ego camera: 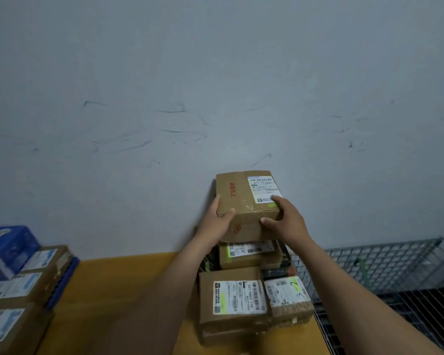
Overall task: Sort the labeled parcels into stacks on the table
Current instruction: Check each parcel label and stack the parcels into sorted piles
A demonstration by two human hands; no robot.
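A brown cardboard parcel with a white label and red print sits at the top of a stack against the wall. My left hand grips its left side and my right hand grips its right front corner. Directly below it lies another labeled brown parcel on dark packages. Nearer to me a brown parcel with a green-marked label rests beside a smaller parcel marked with green digits.
The yellow wooden table holds a second group of labeled brown parcels at the left, with a blue parcel behind them. A wire mesh cage stands to the right of the table. A grey wall rises behind.
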